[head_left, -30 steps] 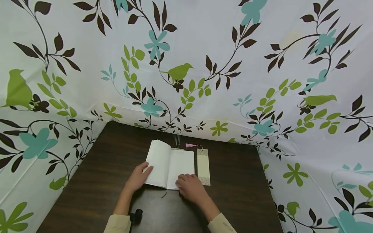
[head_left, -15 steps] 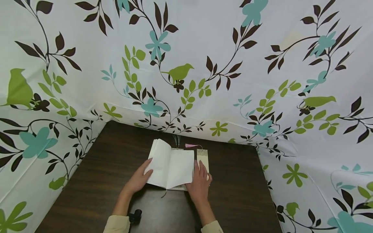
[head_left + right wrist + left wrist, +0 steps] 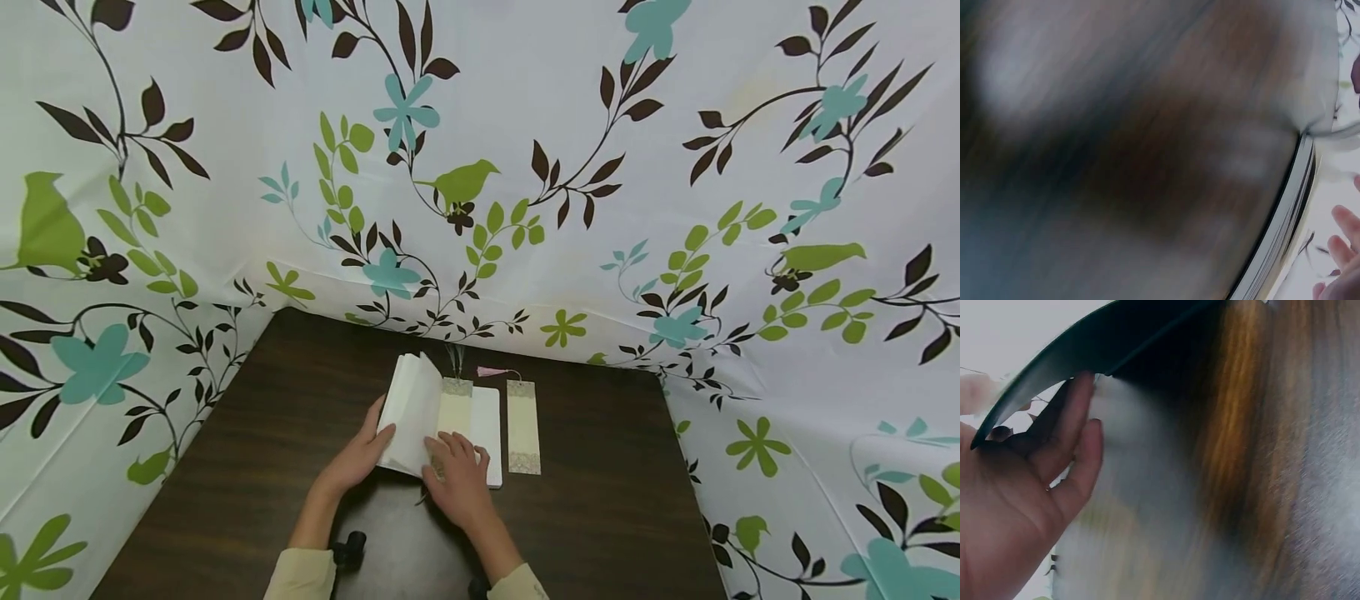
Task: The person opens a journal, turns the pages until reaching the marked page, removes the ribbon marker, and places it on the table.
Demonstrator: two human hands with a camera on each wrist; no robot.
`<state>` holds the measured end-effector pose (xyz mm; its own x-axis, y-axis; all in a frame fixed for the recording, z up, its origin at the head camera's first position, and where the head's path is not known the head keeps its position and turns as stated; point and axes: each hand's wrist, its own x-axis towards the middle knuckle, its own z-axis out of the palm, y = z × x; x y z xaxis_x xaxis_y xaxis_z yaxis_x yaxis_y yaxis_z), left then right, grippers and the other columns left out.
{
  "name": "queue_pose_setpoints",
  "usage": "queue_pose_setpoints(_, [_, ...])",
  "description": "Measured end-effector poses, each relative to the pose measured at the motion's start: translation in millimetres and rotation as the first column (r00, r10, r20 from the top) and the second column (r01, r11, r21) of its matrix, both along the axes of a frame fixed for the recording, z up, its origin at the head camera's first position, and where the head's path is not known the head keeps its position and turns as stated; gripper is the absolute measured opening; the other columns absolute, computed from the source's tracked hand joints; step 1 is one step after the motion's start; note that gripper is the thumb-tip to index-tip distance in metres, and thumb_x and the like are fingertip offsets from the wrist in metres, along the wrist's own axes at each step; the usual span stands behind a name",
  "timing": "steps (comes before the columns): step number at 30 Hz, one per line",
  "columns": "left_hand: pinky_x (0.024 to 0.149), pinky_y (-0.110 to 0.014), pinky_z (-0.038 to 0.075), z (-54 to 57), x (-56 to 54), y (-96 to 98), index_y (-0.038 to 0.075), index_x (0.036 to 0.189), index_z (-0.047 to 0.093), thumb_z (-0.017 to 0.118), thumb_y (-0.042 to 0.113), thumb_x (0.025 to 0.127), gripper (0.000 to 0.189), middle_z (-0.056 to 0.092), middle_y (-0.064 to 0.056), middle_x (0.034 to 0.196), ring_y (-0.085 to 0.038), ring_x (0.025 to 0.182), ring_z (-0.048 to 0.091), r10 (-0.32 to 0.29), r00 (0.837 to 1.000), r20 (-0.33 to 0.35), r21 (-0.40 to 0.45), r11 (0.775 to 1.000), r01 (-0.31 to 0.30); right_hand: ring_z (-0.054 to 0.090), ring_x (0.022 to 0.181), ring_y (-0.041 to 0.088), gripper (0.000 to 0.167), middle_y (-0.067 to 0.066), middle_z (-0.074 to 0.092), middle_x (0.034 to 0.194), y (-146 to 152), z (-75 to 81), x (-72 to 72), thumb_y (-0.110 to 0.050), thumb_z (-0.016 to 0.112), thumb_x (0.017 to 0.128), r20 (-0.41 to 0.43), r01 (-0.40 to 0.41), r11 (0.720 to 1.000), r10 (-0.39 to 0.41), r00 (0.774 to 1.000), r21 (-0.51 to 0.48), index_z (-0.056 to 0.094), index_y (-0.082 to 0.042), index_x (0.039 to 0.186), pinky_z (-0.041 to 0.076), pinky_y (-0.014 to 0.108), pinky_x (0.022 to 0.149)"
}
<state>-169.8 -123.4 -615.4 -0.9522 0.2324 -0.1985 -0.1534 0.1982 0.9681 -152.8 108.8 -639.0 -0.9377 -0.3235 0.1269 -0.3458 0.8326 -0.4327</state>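
Observation:
A white-paged notebook lies spread on the table, its left half raised. My left hand holds that left side, thumb over the pages; in the left wrist view its fingers stay under the dark cover. A cream bookmark with patterned ends rests on the right-hand page by the fold. Over its lower end is my right hand, its fingers spread and loosely bent beside the turned leaf. The right wrist view catches that hand's fingertips above the notebook's edge.
A second cream bookmark with a pink tassel lies right of the notebook on the dark wooden table. A dark tassel extends beyond the notebook's top. Leaf-patterned white fabric hangs around the table's back and sides.
My right hand went to the notebook's right edge, then swept left across it with the leaf. The bookmark under that leaf is now uncovered. My left hand stays at the left side.

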Motion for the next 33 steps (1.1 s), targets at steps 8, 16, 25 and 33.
queue_pose_setpoints(8, [0.121,-0.060,0.033,1.3,-2.3,-1.3,0.009,0.172,0.001,0.047,0.033,0.117,0.076,0.019,-0.027,0.176,-0.041,0.152,0.040,-0.013,1.000,-0.023,-0.110,0.994,0.010,0.058,0.140,0.025,0.039,-0.004,0.067,0.147,-9,7.9,-0.6,-0.034,0.066,0.107,-0.012,-0.063,0.998,0.063,0.998,0.025,0.068,-0.031,0.146,0.044,0.057,0.107])
queue_pose_setpoints(16, [0.126,-0.063,0.025,-3.1,-5.8,-0.3,0.004,0.172,0.000,0.045,0.012,0.116,0.072,0.010,-0.028,0.178,-0.044,0.158,0.028,-0.058,0.994,-0.092,-0.131,0.990,0.045,0.069,0.106,0.031,0.040,0.011,0.072,0.116,14,6.6,-26.2,-0.035,0.070,0.102,0.067,0.353,0.929,-0.347,0.935,-0.108,0.074,-0.010,0.133,0.053,0.054,0.086])
queue_pose_setpoints(25, [0.126,-0.063,0.024,-2.0,-3.5,0.4,0.004,0.172,0.000,0.045,0.013,0.116,0.072,0.010,-0.027,0.179,-0.043,0.157,0.030,-0.050,0.996,-0.077,-0.138,0.990,0.039,0.069,0.110,0.039,0.045,0.018,0.071,0.119,19,3.4,-38.1,-0.043,0.066,0.103,0.150,0.384,0.923,-0.380,0.913,0.002,0.076,-0.006,0.125,0.051,0.068,0.088])
queue_pose_setpoints(33, [0.124,-0.064,0.027,-1.3,-3.4,-0.9,0.001,0.171,0.000,0.045,0.013,0.116,0.072,0.012,-0.030,0.177,-0.045,0.154,0.035,-0.051,0.994,-0.092,-0.144,0.989,0.037,0.071,0.106,0.031,0.043,0.009,0.072,0.119,11,-1.0,-40.0,-0.038,0.065,0.104,0.263,0.439,0.885,-0.391,0.882,-0.155,0.072,-0.008,0.134,0.052,0.061,0.089])
